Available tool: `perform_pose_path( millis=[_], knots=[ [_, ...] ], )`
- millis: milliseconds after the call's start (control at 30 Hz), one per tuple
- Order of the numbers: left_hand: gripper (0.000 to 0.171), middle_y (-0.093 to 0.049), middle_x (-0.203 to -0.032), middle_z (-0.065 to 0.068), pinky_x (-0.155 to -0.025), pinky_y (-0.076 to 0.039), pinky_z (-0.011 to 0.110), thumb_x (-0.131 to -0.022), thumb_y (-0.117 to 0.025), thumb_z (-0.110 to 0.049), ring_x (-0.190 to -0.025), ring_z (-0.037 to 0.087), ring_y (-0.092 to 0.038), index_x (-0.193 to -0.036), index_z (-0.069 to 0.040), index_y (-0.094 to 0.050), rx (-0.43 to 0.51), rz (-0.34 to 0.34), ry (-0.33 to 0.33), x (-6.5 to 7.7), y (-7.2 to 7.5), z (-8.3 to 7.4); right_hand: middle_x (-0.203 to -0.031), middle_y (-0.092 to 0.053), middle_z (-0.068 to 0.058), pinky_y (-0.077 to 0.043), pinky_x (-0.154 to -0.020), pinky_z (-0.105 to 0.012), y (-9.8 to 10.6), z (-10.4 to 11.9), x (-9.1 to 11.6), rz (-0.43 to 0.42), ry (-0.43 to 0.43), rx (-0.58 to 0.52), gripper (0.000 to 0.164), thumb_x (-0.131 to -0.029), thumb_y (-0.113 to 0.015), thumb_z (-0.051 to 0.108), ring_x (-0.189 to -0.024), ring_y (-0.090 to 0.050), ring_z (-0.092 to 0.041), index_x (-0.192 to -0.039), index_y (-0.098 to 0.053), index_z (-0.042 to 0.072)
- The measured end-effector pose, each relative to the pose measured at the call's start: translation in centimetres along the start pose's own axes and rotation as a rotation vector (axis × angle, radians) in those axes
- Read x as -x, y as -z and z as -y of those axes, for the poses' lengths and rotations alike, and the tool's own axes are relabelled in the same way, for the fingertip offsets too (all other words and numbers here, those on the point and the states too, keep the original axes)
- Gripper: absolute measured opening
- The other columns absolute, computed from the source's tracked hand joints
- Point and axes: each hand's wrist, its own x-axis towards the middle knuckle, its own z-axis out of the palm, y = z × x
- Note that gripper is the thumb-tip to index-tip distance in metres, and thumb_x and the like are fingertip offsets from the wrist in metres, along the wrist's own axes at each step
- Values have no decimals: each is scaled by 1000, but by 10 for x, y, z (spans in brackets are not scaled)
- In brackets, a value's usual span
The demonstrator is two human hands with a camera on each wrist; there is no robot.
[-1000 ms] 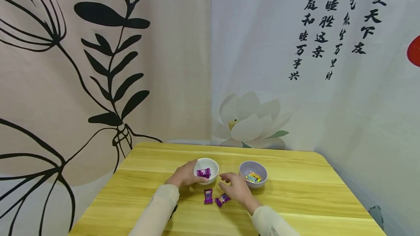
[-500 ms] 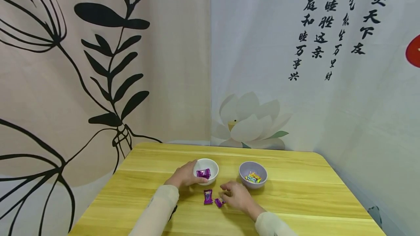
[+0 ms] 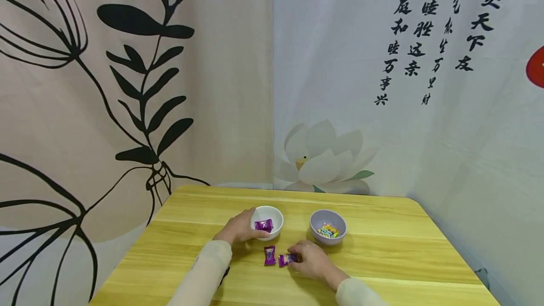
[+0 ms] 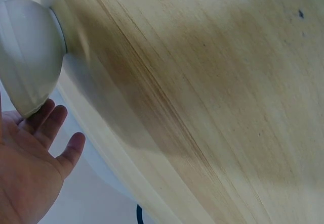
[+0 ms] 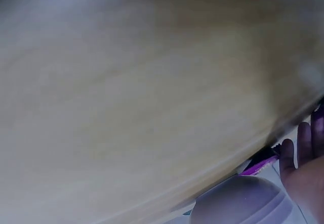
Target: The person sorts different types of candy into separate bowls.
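My left hand (image 3: 241, 227) grips the left side of a white bowl (image 3: 277, 216), thumb along its front rim. In the left wrist view its fingertips (image 4: 61, 114) lie against the bowl's outside. Purple-wrapped candies (image 3: 264, 225) lie inside that bowl. In front of it, my right hand (image 3: 312, 259) pinches the right end of a purple-wrapped candy (image 3: 284, 260) between thumb and forefinger, low over the table. Just left of this one lies another purple candy (image 3: 269, 255). The right wrist view shows only part of the right hand, with a purple wrapper (image 5: 259, 167) close by its fingers.
A lavender bowl (image 3: 315, 234) with several yellow and blue wrapped candies (image 3: 328, 230) stands beyond the right hand. All rests on a yellow wood-grain table (image 3: 391, 249). Printed cloth hangings (image 3: 238, 84) rise behind its back edge.
The right hand has come down and toward me onto the right-hand purple candy, its fingers closing on it. That candy has turned from slanted to nearly level. The left hand stays on the white bowl.
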Motion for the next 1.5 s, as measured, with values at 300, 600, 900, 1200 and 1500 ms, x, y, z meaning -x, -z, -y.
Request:
perform_pose_path(
  millis=[300, 600, 900, 1200, 1500],
  knots=[
    [106, -54, -135, 17, -101, -41, 61, -71, -84, -56, -120, 40, -53, -151, -4, -37, -7, -7, -1, 2, 1, -2, -103, -68, 1, -52, -88, -41, -1, 2, 8, -35, 44, 92, 35, -82, -80, 32, -97, -62, -19, -110, -74, 11],
    [107, -54, -135, 17, -101, -41, 61, -70, -83, -58, -120, 39, -53, -151, -5, -38, -12, -9, -8, 0, 0, 0, -99, -67, 1, -51, -85, -42, -4, 4, 13, -103, 62, 143, 33, -82, -79, 32, -93, -61, -19, -106, -75, 11],
    [110, -51, -140, 18, -102, -41, 61, -70, -83, -59, -123, 41, -52, -153, -6, -34, -8, -6, 11, 1, -1, 1, -95, -67, 2, -50, -85, -42, 0, 5, 14, -111, 1, 91, 29, -80, -78, 28, -90, -61, -18, -104, -75, 11],
    [109, -52, -138, 18, -100, -42, 61, -70, -83, -58, -121, 41, -53, -152, -5, -35, -19, -12, -8, 0, -1, 1, -94, -68, 4, -52, -79, -36, 9, 4, 3, -172, -73, -3, 30, -80, -79, 26, -87, -60, -14, -105, -76, 10],
    [109, -54, -135, 18, -99, -44, 60, -71, -83, -58, -118, 40, -55, -151, -3, -36, -31, -14, -21, 0, 0, -1, -93, -67, 4, -52, -74, -34, 20, 12, -10, -250, -113, -103, 26, -82, -80, 23, -86, -63, -20, -105, -76, 10]
  ],
)
